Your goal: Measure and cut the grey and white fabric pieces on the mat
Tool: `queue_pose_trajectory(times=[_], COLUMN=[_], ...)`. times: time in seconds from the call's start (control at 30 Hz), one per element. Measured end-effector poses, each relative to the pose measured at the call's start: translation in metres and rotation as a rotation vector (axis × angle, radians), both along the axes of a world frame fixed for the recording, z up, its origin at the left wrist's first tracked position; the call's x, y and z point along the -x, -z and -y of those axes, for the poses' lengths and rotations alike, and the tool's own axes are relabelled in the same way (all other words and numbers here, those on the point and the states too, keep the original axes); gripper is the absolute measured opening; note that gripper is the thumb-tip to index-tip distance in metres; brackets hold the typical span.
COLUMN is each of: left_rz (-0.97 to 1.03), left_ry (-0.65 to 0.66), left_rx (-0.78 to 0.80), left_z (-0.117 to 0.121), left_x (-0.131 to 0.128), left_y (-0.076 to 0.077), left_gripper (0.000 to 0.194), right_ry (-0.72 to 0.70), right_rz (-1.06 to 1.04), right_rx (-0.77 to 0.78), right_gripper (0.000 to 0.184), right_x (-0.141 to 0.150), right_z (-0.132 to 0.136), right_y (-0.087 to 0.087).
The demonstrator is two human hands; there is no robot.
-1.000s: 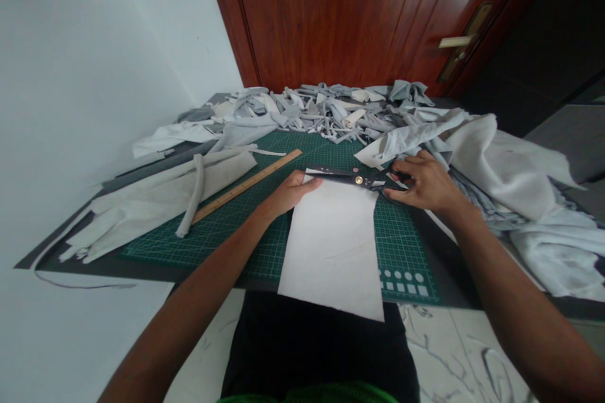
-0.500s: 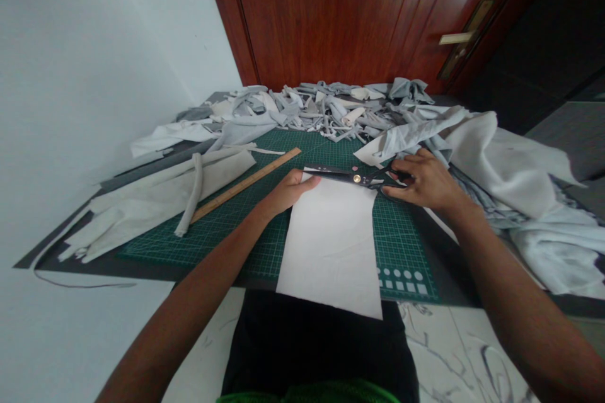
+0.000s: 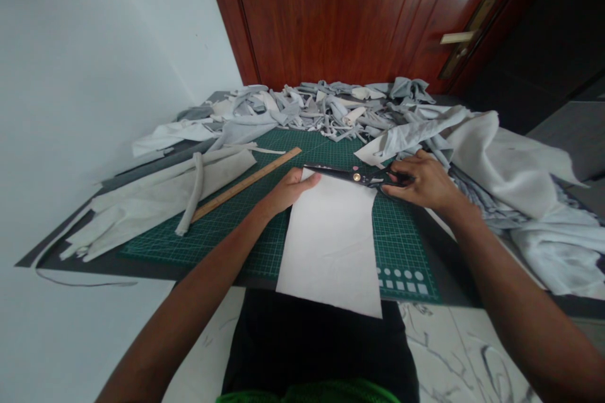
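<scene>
A white piece of fabric [image 3: 333,245] lies over the front of the green cutting mat, its lower end hanging past the table edge. My left hand [image 3: 289,190] pinches its top left corner, thumb on top. In my right hand [image 3: 420,181] are the handles of black scissors [image 3: 358,177]. Their blades point left along the fabric's top edge, and the tips reach close to my left thumb. The blades look closed or nearly so.
A wooden ruler [image 3: 246,184] lies slantwise on the cutting mat [image 3: 401,233]. Folded pale cloth [image 3: 155,201] is to its left. Grey and white scraps [image 3: 326,107] are heaped along the back, before a wooden door [image 3: 326,12]. More cloth [image 3: 505,164] is piled at the right.
The scissor handles have drawn closer together and the blades have closed a little along the fabric's top edge. My left hand and the fabric stay in place.
</scene>
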State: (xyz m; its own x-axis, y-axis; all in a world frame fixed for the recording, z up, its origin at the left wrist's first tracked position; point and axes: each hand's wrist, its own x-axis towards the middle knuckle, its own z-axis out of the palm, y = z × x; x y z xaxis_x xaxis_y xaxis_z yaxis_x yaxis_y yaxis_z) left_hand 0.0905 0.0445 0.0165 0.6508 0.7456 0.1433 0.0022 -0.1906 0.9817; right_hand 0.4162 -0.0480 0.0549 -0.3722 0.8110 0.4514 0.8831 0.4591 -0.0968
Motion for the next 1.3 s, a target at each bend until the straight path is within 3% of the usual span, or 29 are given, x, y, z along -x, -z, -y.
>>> queue_pose_trajectory(times=[0.4, 0.7, 1.3], left_rz=[0.007, -0.006, 0.045], left_ry=[0.017, 0.030, 0.008], left_rx=[0.074, 0.038, -0.038], left_z=[0.0032, 0.0015, 0.0052], left_x=[-0.0020, -0.0027, -0.0061], left_y=[-0.0058, 0.0007, -0.0075], left_gripper=[0.045, 0.043, 0.042], right_ry=[0.053, 0.027, 0.002], right_rz=[0.055, 0.077, 0.023], right_rx=[-0.012, -0.033, -0.003], right_gripper=[0.025, 0.029, 0.035], right_x=[0.0063, 0.0086, 0.0089], right_z=[0.0030, 0.0026, 0.0009], right_y=[0.0008, 0.0018, 0.0021])
